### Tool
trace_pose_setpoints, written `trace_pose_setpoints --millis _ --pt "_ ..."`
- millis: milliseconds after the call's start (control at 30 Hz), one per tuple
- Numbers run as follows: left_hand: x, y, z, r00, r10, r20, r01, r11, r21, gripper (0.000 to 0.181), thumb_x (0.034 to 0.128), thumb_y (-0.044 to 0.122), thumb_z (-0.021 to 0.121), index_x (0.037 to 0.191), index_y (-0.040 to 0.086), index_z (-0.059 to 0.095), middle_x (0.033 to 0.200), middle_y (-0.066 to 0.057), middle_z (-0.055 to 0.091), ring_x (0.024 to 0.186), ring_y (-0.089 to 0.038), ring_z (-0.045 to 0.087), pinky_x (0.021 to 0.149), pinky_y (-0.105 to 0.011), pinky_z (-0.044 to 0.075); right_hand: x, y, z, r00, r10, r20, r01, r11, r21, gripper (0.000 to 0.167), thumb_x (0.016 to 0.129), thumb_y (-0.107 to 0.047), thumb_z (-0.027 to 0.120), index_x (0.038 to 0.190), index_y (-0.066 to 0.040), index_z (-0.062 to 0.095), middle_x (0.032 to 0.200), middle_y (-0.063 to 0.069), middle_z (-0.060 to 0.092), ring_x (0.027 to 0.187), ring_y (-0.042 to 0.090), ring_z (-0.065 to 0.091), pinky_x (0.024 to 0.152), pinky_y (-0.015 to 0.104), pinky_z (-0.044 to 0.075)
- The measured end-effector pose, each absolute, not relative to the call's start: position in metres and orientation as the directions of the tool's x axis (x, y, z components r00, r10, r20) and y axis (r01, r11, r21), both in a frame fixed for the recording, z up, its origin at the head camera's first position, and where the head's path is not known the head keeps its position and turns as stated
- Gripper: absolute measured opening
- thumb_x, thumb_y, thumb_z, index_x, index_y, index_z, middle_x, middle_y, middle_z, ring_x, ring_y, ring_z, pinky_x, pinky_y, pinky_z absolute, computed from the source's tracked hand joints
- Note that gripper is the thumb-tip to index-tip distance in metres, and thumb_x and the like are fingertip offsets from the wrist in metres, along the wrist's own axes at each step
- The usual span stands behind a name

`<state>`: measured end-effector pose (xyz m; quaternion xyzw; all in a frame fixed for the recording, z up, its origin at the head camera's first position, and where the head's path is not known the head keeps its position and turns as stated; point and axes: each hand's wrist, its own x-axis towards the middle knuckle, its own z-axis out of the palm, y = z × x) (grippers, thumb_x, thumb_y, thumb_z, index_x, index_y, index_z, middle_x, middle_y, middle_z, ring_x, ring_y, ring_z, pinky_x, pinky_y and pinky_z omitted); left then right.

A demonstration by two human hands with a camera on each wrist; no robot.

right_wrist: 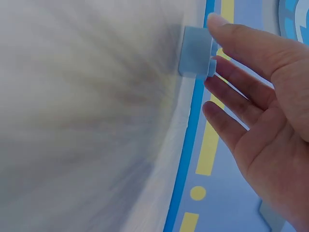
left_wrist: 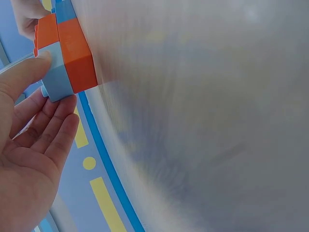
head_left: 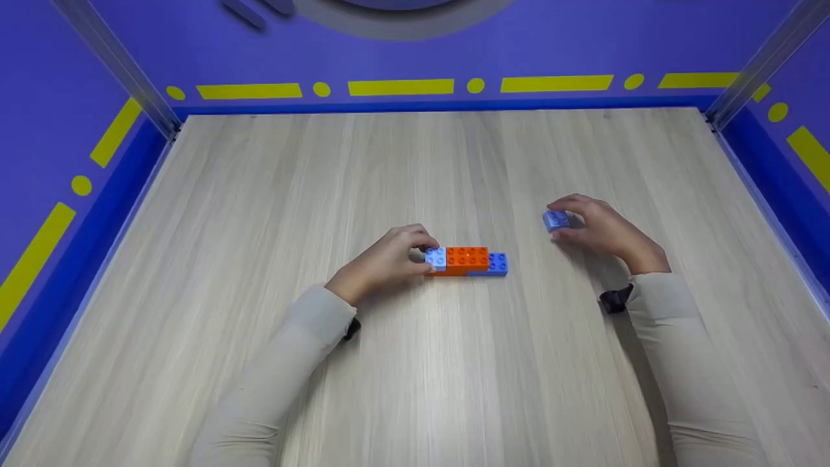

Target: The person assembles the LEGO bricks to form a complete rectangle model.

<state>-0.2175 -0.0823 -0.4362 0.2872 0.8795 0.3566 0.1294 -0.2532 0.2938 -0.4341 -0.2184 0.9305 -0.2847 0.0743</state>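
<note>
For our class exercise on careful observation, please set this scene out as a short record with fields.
Left hand: pinches the light-blue brick
Right hand: holds the separate blue brick
Upper layer: light-blue brick beside the upper orange brick
Lower layer: lower orange brick, lower blue brick
Table: pale, wood-grained
Walls: blue, yellow marks

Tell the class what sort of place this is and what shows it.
Probably a purpose-built booth or demonstration stand: a wood-grain tabletop walled on three sides by blue panels with yellow dashes, metal posts in the far corners, and toy bricks being handled.
</note>
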Motion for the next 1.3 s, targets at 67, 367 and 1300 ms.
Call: trace_pose_setpoints --millis 67,367,1300 --pt "-0.2177 -0.0823 -0.4367 -0.799 0.602 -0.010 0.423 0.574 0.701 0.029 0.0849 0.008 0.069 0.113 0.005 0.069 0.109 -0.004 0.062 0.100 -0.017 0.057 0.088 -0.031 0.052 -0.2537 0.2948 -0.4342 -0.895 -0.446 -0.019 -0.359 0.744 -0.563 0.045 0.086 -0.004 0.068 0.129 0.004 0.055 0.131 0.024 0.053 0.125 0.041 0.047 0.105 0.056 0.035" --pt "-0.2174 -0.0813 -0.4351 -0.805 0.592 -0.026 0.411 0.589 0.696 0.029 0.0849 0.010 0.071 0.114 0.006 0.069 0.109 -0.004 0.062 0.100 -0.018 0.056 0.090 -0.032 0.051 -0.2568 0.2998 -0.4361 -0.895 -0.444 -0.046 -0.345 0.753 -0.561 0.045 0.088 -0.005 0.066 0.130 0.005 0.054 0.132 0.024 0.052 0.127 0.041 0.045 0.106 0.056 0.034" --pt "-0.2172 -0.0820 -0.4350 -0.800 0.598 -0.039 0.394 0.574 0.718 0.031 0.0850 0.009 0.070 0.116 0.004 0.067 0.111 -0.005 0.062 0.103 -0.019 0.057 0.090 -0.034 0.052 -0.2583 0.2935 -0.4370 -0.910 -0.409 -0.062 -0.310 0.773 -0.553 0.039 0.087 -0.002 0.066 0.124 0.009 0.058 0.122 0.027 0.058 0.114 0.041 0.055 0.097 0.055 0.044"
